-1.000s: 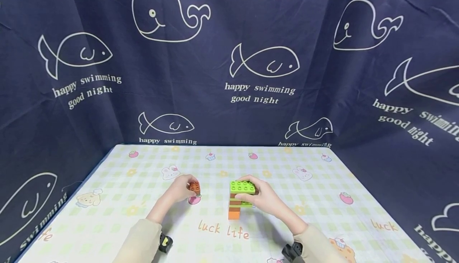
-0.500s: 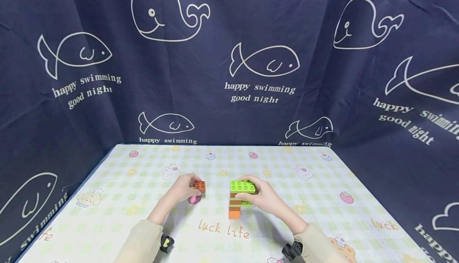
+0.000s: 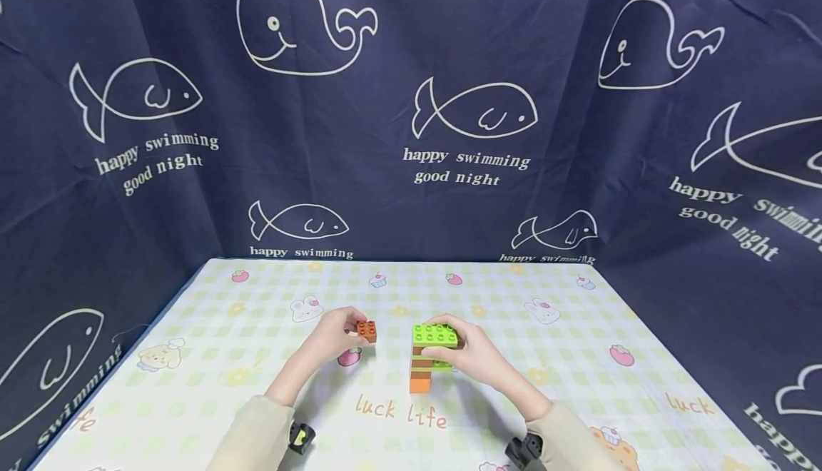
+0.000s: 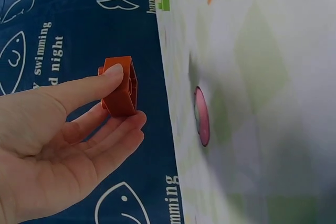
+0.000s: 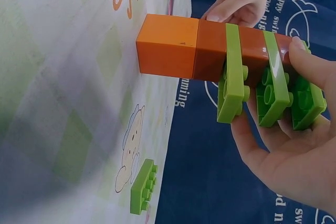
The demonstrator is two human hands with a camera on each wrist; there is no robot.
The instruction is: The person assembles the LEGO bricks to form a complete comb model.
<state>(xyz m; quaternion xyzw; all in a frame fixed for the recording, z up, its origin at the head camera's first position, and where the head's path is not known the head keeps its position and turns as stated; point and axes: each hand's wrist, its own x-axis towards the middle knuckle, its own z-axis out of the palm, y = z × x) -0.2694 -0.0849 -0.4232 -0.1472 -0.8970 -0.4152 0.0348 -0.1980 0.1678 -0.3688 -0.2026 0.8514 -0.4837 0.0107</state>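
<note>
My left hand (image 3: 334,335) pinches a small reddish-brown toy building brick (image 3: 367,331) between thumb and fingers, off the tabletop. In the left wrist view the brick (image 4: 119,87) shows its hollow underside toward the table. To its right, a tower of building bricks (image 3: 420,383) stands upright, with an orange block at the bottom and brown bricks alternating with bright green plates above. The plates jut out to one side. Around the tower's upper part, my right hand (image 3: 465,344) grips with the thumb on the near face; the fingers behind are partly hidden.
A loose green plate (image 5: 143,187) lies on the table beyond the tower, seen in the right wrist view. A checked cloth with printed figures covers the table (image 3: 308,421). A dark blue curtain (image 3: 385,207) with fish and whales closes off the back and sides.
My left hand has moved slightly right toward the tower with the brown brick, which now shows more clearly beyond the fingers. The right hand and the tower have stayed put.
</note>
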